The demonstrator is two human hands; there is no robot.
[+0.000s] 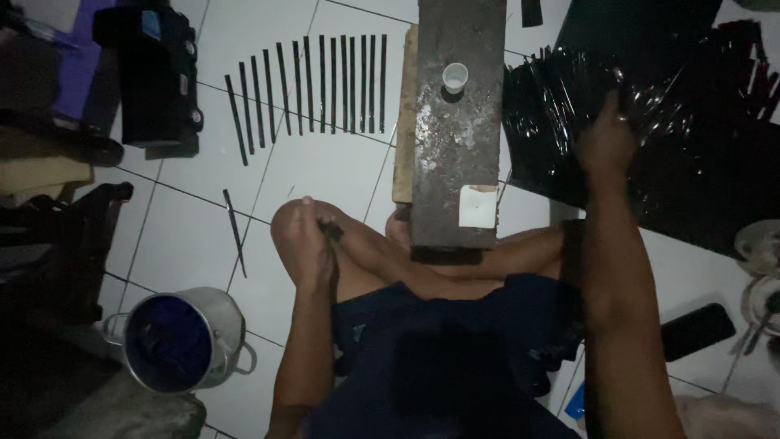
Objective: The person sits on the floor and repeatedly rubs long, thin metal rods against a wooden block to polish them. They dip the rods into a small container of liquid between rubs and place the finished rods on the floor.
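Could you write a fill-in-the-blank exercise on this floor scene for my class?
1. The right hand reaches into a pile of shiny ____ plastic strips.
2. A small white ____ stands on the long dark board.
3. The metal pot lies on the person's ____ side.

Missing words: black; cup; left

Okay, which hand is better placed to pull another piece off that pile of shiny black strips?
Probably the right hand: it already rests on the black strips pile. The left hand sits back on the knee.
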